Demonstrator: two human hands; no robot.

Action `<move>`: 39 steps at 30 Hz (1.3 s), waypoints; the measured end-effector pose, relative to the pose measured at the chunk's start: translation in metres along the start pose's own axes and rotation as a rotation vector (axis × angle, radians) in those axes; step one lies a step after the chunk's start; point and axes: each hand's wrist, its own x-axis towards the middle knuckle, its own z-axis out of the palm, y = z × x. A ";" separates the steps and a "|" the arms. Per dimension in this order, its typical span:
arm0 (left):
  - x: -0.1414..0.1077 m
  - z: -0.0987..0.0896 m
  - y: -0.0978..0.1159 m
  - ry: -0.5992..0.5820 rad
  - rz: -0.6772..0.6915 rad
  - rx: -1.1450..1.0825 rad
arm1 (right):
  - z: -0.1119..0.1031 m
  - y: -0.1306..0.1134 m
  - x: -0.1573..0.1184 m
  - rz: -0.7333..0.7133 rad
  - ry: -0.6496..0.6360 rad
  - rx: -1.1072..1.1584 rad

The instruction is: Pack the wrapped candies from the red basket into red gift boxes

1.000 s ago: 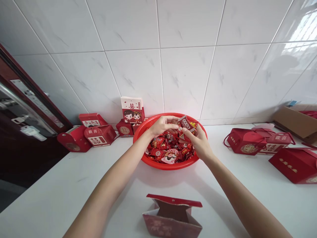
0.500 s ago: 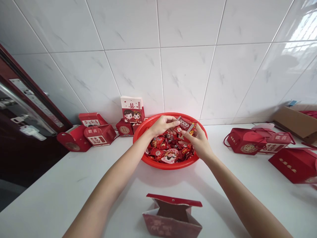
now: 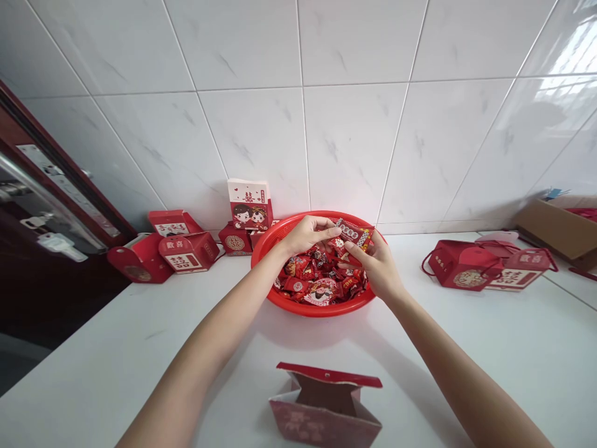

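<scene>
Over the red plastic basket (image 3: pixel 321 309), my left hand (image 3: pixel 310 235) pinches the left end of a red candy packet (image 3: pixel 353 233) with pale lettering. My right hand (image 3: pixel 380 264) grips the same packet from the right, thumb across its front. Part of what lies under the fingers is hidden. Below both hands, several wrapped candies (image 3: pixel 321 289) in red wrappers fill the basket. Nearer to me, between my forearms, a red paper gift box (image 3: pixel 326 423) stands with its top open; its inside looks dark.
Red gift boxes (image 3: pixel 186 252) stand at the left by the wall, beside an upright box with two cartoon figures (image 3: pixel 249 205). More red boxes with cord handles (image 3: pixel 461 266) are at the right. A brown carton (image 3: pixel 555 229) sits behind them. A door (image 3: pixel 51 205) borders the counter's left.
The large red box at the far right edge is gone from view. My hands stay over the basket, and the packet between them has shifted slightly right.
</scene>
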 end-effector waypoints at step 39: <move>0.016 -0.019 -0.021 0.227 -0.013 0.057 | 0.001 0.002 -0.001 -0.111 0.196 0.079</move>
